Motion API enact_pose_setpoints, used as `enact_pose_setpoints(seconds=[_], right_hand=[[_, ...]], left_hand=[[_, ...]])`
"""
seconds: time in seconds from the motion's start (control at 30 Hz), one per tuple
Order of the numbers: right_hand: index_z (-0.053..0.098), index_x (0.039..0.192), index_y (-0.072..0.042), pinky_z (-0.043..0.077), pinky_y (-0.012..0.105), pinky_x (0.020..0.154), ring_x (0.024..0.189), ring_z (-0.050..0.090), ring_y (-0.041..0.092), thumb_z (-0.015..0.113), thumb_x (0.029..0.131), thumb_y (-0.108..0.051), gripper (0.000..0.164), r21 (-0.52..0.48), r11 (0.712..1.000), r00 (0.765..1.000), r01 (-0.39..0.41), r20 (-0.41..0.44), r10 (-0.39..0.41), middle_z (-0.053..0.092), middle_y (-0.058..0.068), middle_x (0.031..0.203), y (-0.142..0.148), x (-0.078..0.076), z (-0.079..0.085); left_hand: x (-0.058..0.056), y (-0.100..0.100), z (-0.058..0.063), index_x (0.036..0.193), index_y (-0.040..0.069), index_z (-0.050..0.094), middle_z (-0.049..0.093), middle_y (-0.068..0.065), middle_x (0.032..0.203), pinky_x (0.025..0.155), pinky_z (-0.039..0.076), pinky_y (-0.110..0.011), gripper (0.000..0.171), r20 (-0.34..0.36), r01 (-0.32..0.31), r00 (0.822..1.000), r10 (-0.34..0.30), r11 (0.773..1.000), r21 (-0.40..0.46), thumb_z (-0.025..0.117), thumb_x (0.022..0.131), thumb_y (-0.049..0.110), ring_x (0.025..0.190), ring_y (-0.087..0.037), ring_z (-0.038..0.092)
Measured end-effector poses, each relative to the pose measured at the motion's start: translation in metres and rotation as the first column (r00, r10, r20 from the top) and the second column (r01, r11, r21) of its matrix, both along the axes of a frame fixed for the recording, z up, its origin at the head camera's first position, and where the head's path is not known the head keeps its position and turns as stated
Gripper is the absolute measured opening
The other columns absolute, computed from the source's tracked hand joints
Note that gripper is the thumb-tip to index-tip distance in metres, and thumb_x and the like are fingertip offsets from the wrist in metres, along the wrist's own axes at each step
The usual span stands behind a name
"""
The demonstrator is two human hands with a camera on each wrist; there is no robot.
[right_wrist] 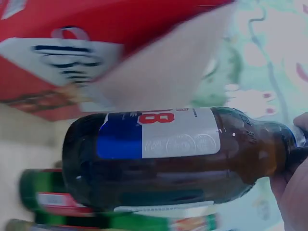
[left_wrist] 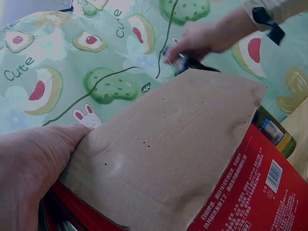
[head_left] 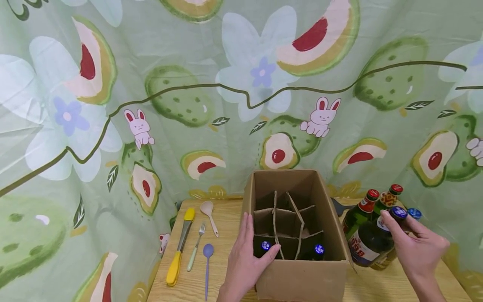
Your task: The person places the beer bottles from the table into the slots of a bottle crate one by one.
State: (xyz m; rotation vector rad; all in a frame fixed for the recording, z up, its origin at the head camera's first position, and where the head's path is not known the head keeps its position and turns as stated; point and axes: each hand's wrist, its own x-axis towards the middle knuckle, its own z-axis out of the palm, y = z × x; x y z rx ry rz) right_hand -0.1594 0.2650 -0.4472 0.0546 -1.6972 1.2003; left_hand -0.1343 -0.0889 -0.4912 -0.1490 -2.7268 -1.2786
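- Head view: a box point(head_left: 298, 235) with cardboard dividers stands at lower centre on a wooden table point(head_left: 226, 218). The left hand point(head_left: 245, 260) rests on the box's left wall, fingers straight on the outside and thumb hooked over the rim. Two blue caps show in the box's near cells. At lower right the right hand point(head_left: 415, 245) pinches the neck of a brown bottle point(head_left: 371, 243) with a blue cap, just outside the box's right wall. Behind it stand two green bottles point(head_left: 358, 214) with red caps, and one more blue cap. At lower left lie a yellow-handled brush point(head_left: 180, 251), a fork point(head_left: 196, 246), a blue spoon point(head_left: 207, 268) and a beige spoon point(head_left: 209, 216). A green printed cloth fills the upper frame.
- Left wrist view: the left hand point(left_wrist: 29, 168) lies at lower left against a brown box flap point(left_wrist: 163, 154), with red printed carton at lower right. At upper right the right hand point(left_wrist: 202, 41) grips a dark bottle top.
- Right wrist view: the brown bottle point(right_wrist: 168, 159), with a blue and white label, fills the centre, its neck held at the right edge by fingers point(right_wrist: 296, 192). The red box side is at upper left, green bottles at lower left.
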Motion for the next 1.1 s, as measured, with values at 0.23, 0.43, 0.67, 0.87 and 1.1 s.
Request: enact_pose_setpoints(seconds=[0.23,0.43,0.67,0.87,1.1], right_hand=[[0.077,0.098,0.016,0.051,0.005,0.068,0.073,0.070,-0.011,0.083,0.079,0.009,0.021,-0.009,0.999,0.999,-0.043,-0.010,0.043,0.075,-0.021,0.089,-0.006,-0.005,0.053],[0.080,0.103,0.008,0.051,0.006,0.071,0.071,0.069,-0.012,0.085,0.083,-0.002,0.022,0.040,0.999,0.994,-0.007,0.107,0.003,0.071,-0.029,0.086,-0.015,-0.018,0.089],[0.082,0.103,0.004,0.046,0.008,0.059,0.063,0.064,-0.007,0.085,0.084,-0.004,0.021,0.072,0.990,0.989,-0.118,0.101,0.110,0.075,-0.023,0.087,-0.043,-0.031,0.122],[0.080,0.097,0.010,0.046,0.009,0.056,0.061,0.060,0.002,0.082,0.085,0.004,0.014,0.086,0.948,0.951,-0.307,0.061,0.302,0.076,-0.014,0.083,-0.072,-0.045,0.135],[0.084,0.103,-0.003,0.032,0.025,0.044,0.048,0.045,0.010,0.085,0.086,-0.002,0.017,0.118,0.895,0.880,-0.430,0.276,0.386,0.073,-0.011,0.072,-0.097,-0.064,0.121]], left_hand=[[-0.001,-0.003,0.001,0.169,0.017,0.016,0.007,0.005,0.175,0.111,0.039,-0.068,0.112,0.002,-0.004,1.000,0.004,1.000,-0.009,0.057,0.088,0.082,0.154,-0.036,0.033],[-0.002,-0.004,0.000,0.169,0.016,0.016,0.008,0.005,0.175,0.111,0.039,-0.067,0.113,-0.001,-0.012,1.000,0.012,1.000,-0.019,0.057,0.088,0.083,0.154,-0.035,0.032],[-0.002,-0.004,0.002,0.169,0.018,0.015,0.009,0.000,0.176,0.112,0.038,-0.067,0.112,-0.010,-0.005,1.000,0.005,1.000,-0.015,0.057,0.088,0.082,0.155,-0.034,0.029],[-0.002,-0.003,0.002,0.170,0.020,0.013,0.010,-0.001,0.176,0.112,0.039,-0.066,0.112,0.003,-0.003,1.000,0.003,1.000,-0.010,0.057,0.087,0.083,0.155,-0.033,0.029],[-0.002,-0.002,0.001,0.170,0.023,0.013,0.008,0.001,0.176,0.115,0.036,-0.065,0.112,0.034,-0.002,0.999,0.002,1.000,-0.013,0.056,0.086,0.084,0.156,-0.032,0.028]])
